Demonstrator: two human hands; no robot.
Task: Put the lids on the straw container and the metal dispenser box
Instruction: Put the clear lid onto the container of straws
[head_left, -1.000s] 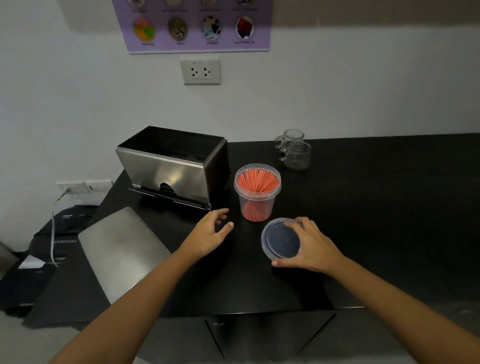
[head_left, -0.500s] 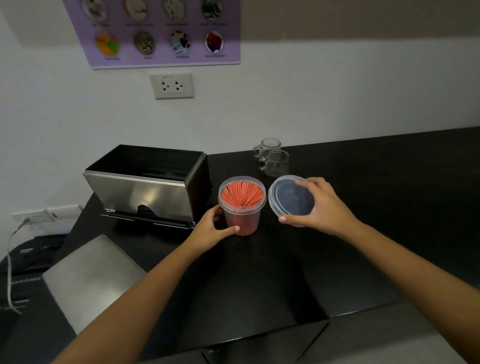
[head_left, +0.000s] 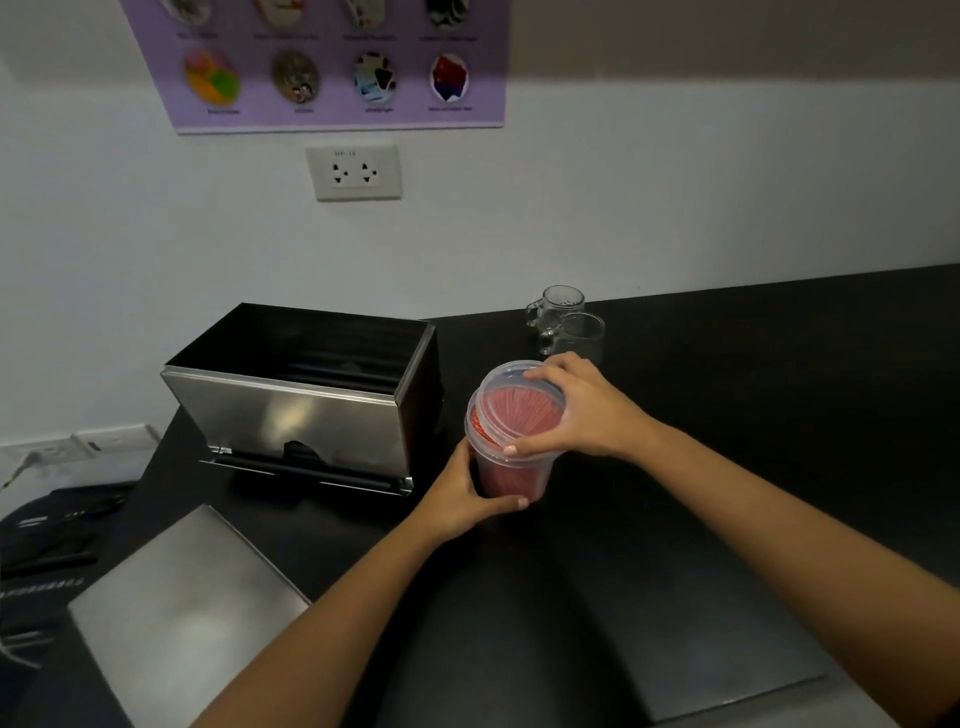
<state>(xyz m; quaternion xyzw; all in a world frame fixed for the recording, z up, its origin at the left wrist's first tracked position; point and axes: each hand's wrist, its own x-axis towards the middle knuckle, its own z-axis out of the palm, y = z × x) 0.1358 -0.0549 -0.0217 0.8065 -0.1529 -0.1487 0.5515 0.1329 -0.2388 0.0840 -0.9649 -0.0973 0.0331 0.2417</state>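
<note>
Two hands work the straw container (head_left: 511, 470), mid-worktop (head_left: 727, 441), near its back edge: left hand (head_left: 460, 499) wraps its base, right hand (head_left: 576, 410) grips the thin plastic lid (head_left: 519, 410), tilted on the rim. Light, flexible; press around the edge.

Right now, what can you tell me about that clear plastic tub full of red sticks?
The clear round plastic tub stands upright on the black counter, just right of the open shiny metal box. It is packed with red straws standing on end. The left hand grips its lower side, while the right hand holds a clear round plastic lid over its rim, sitting off-centre and not yet pressed down.
</note>
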